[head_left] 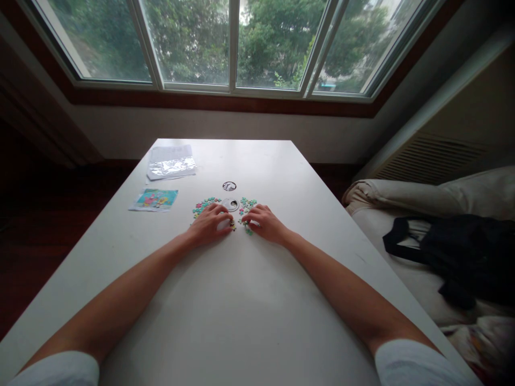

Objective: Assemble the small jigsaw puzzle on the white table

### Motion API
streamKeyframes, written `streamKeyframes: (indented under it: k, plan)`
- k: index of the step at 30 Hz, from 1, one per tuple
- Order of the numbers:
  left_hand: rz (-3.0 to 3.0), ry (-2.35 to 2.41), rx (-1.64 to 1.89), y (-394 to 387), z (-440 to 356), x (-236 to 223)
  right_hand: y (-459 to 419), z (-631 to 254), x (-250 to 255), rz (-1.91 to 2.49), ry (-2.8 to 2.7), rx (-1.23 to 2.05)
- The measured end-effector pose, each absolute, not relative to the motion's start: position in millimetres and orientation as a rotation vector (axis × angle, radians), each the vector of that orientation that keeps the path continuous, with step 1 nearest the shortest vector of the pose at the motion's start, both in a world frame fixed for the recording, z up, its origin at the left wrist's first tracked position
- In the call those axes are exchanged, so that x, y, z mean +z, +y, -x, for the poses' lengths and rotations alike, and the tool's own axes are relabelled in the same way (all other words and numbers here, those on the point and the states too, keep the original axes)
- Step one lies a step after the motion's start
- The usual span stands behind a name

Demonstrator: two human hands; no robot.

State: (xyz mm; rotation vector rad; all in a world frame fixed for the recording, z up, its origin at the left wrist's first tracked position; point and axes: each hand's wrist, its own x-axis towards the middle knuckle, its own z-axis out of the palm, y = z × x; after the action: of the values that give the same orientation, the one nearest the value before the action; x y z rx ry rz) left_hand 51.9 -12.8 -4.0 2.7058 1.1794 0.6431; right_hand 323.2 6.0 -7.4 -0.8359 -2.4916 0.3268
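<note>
Small jigsaw pieces (pixel 206 204) in green, pink and yellow lie in a loose group on the white table (pixel 241 300). More pieces (pixel 248 203) are spread to the right. My left hand (pixel 210 222) rests low over the left group, thumb and index finger pinched about a small yellow and dark piece (pixel 233 225). Opposite it, my right hand (pixel 266 223) has its fingers curled down at the right group, with fingertips closed on a greenish piece (pixel 245 222) partly hidden by them. A clear round container (pixel 231 205) stands between the groups, just beyond the fingers.
A dark-rimmed round disc (pixel 229 186) lies behind the container. To the left are a colourful cartoon picture sheet (pixel 155 199) and a clear plastic bag with papers (pixel 172 161). A beige sofa (pixel 386 206) with a black bag-like cloth item (pixel 466 252) stands along the table's right side.
</note>
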Motion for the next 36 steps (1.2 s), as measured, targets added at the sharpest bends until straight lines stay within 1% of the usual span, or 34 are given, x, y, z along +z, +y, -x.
streamKeyframes:
  k: [3, 6, 10, 16, 20, 28, 36]
  plan:
    - [-2.707, 1.178, 0.631, -12.7, -51.5, -4.4, 3.8, -321.0, -6.1, 0.823, -2.431, 0.41]
    - [-2.692, 1.191, 0.641, -13.2, -52.7, -4.5, 0.5, -318.3, -3.4, 0.83, -2.281, 0.597]
    - [-2.581, 1.213, 0.754, -14.6, -57.3, -2.9, -3.5, -314.5, -2.5, 0.87, -2.102, 0.825]
    - [-2.339, 1.15, 0.872, -19.9, -67.7, 2.2, -6.2, -306.6, -11.7, 0.805, -1.985, 0.97]
    - [-2.216, 1.11, 0.941, -24.5, -73.8, 4.8, -9.0, -301.7, -13.2, 0.781, -1.955, 0.962]
    - [-2.017, 1.186, 0.999, -25.6, -77.2, -1.8, -13.5, -298.5, -4.1, 0.828, -2.009, 0.782]
    - [-1.768, 1.027, 1.022, -21.8, -77.7, -9.5, -12.9, -300.3, -5.3, 0.854, -1.995, 0.708]
